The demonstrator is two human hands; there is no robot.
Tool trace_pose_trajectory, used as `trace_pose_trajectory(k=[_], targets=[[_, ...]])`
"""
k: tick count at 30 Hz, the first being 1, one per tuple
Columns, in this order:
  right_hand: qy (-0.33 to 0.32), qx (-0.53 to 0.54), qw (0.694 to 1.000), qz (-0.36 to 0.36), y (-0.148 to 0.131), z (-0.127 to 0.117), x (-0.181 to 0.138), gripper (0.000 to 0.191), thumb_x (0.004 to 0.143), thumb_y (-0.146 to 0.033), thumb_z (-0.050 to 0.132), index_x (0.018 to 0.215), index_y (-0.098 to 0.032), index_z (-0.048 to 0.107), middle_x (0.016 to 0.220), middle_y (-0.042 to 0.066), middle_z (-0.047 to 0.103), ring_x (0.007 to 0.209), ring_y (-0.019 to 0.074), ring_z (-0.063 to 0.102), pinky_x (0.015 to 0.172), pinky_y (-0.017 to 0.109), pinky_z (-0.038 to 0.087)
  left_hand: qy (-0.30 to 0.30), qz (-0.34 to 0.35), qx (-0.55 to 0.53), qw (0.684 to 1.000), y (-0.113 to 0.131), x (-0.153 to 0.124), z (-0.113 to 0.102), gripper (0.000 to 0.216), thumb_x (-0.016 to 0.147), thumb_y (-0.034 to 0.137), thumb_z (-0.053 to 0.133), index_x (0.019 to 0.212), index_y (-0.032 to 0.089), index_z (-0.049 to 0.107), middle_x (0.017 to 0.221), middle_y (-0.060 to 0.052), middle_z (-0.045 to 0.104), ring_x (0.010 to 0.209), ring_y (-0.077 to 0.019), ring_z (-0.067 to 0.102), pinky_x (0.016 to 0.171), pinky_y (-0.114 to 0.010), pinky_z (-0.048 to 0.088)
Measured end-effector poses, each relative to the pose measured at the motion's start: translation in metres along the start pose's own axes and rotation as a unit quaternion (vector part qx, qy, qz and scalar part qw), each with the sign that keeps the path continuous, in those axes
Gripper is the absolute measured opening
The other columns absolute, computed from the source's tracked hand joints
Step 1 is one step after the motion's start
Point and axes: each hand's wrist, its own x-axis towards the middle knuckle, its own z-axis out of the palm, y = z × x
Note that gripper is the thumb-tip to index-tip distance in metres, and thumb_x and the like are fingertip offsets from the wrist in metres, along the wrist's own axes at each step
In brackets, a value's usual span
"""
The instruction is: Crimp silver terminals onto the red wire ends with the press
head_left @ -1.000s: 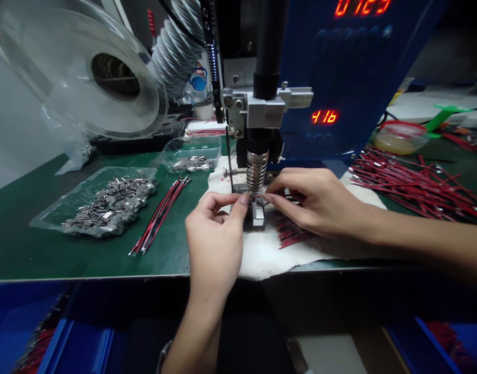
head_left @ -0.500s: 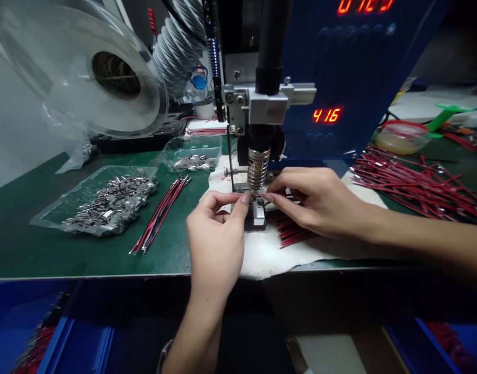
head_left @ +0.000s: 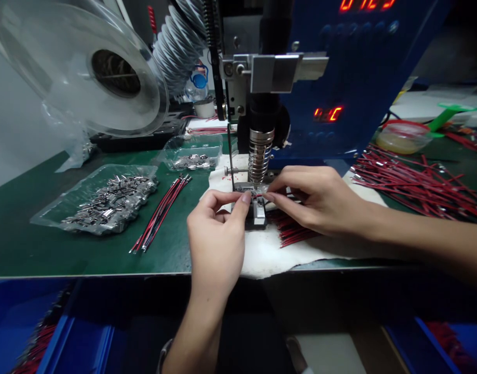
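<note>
My left hand [head_left: 217, 234] pinches thumb and forefinger together at the left side of a small metal fixture [head_left: 258, 214]; what it holds, if anything, is hidden by the fingertips. My right hand [head_left: 316, 200] comes in from the right, its thumb and forefinger closed on a thin red wire [head_left: 258, 196] that spans the short gap between my hands. Just above the fingertips hangs the sprung tip [head_left: 259, 153] of a soldering machine. Under my right hand lies a bundle of red and black wires [head_left: 295, 231] on a white cloth [head_left: 267, 259].
At left, a clear tray [head_left: 51, 221] holds many small metal parts, beside a bundle of finished-looking wires [head_left: 160, 214]. A smaller tray [head_left: 166, 156] stands behind. A blue controller [head_left: 324, 140] rises behind the fixture. Loose red wires [head_left: 413, 182] pile at right, near a tub [head_left: 401, 140].
The soldering head has risen away from the fixture, and its spring looks longer. The lower red display changed from 416 to characters ending in C. Both hands stay nearly still.
</note>
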Motion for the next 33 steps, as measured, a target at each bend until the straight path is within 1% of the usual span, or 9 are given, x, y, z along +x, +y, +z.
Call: trace_pose_trajectory(k=[7,13,20,22,26,27,31,33], targets=[[0.015,-0.001,1.0,-0.013,0.001,0.0,0.0,0.011,0.088,-0.019,0.06,0.084,-0.013,0.068,0.077,0.003,0.067,0.067,0.0109,0.058,0.06,0.022,0.041,0.007,0.007,0.003,1.0,0.0,0.0,-0.001,0.018,0.077,0.031,0.075,0.077,0.016,0.064,0.071,0.002,0.065,0.04,-0.0023,0.039,0.04,-0.017,0.033],[0.013,0.001,1.0,-0.015,0.002,0.001,0.0,0.011,0.088,-0.02,0.06,0.085,-0.013,0.068,0.078,0.003,0.067,0.067,0.0108,0.058,0.06,0.022,0.041,0.009,0.007,0.002,1.0,-0.001,0.0,-0.001,0.018,0.077,0.03,0.076,0.077,0.016,0.064,0.072,0.002,0.066,0.039,-0.002,0.038,0.038,-0.017,0.031],[0.011,-0.001,0.999,-0.034,0.004,-0.001,0.0,0.014,0.089,-0.021,0.058,0.086,-0.012,0.069,0.079,0.005,0.067,0.069,0.0124,0.06,0.062,0.024,0.043,0.009,0.004,0.007,1.0,-0.001,0.0,-0.002,0.02,0.076,0.032,0.076,0.078,0.017,0.063,0.071,0.001,0.064,0.039,-0.0029,0.038,0.036,-0.017,0.027],[0.003,-0.01,0.999,-0.05,0.006,-0.003,0.0,0.015,0.09,-0.023,0.058,0.088,-0.013,0.069,0.08,0.005,0.066,0.069,0.0126,0.06,0.061,0.024,0.043,0.008,0.004,0.004,1.0,-0.002,0.0,-0.002,0.02,0.076,0.032,0.075,0.08,0.017,0.063,0.073,0.0,0.065,0.04,-0.0032,0.038,0.036,-0.018,0.026],[-0.014,-0.037,0.993,-0.111,0.015,-0.009,0.001,0.014,0.091,-0.022,0.057,0.096,-0.015,0.068,0.083,0.004,0.065,0.068,0.0121,0.058,0.061,0.025,0.042,0.001,0.006,0.006,1.0,-0.003,0.0,-0.002,0.021,0.078,0.032,0.074,0.092,0.019,0.065,0.087,-0.002,0.068,0.043,-0.0035,0.04,0.037,-0.019,0.029],[-0.017,-0.043,0.992,-0.121,0.017,-0.01,0.001,0.014,0.091,-0.022,0.056,0.097,-0.016,0.068,0.083,0.004,0.065,0.068,0.0119,0.058,0.061,0.025,0.042,-0.002,0.006,0.014,1.0,-0.003,0.0,-0.003,0.02,0.078,0.033,0.073,0.092,0.02,0.067,0.086,-0.002,0.068,0.042,-0.0035,0.04,0.037,-0.019,0.029],[-0.025,-0.055,0.988,-0.145,0.024,-0.012,0.002,0.013,0.092,-0.022,0.056,0.096,-0.016,0.067,0.082,0.003,0.065,0.065,0.011,0.057,0.059,0.024,0.04,-0.022,-0.005,0.057,0.998,0.004,0.0,-0.011,0.02,0.081,0.038,0.069,0.09,0.02,0.071,0.065,0.001,0.06,0.04,-0.0047,0.036,0.036,-0.019,0.026],[-0.039,-0.058,0.985,-0.157,0.025,-0.012,0.002,0.014,0.092,-0.021,0.055,0.097,-0.015,0.067,0.079,0.003,0.064,0.063,0.0107,0.055,0.057,0.024,0.039,-0.028,0.003,0.094,0.995,0.013,0.005,-0.019,0.02,0.081,0.039,0.07,0.089,0.02,0.072,0.062,0.001,0.06,0.041,-0.0053,0.036,0.037,-0.019,0.027]])
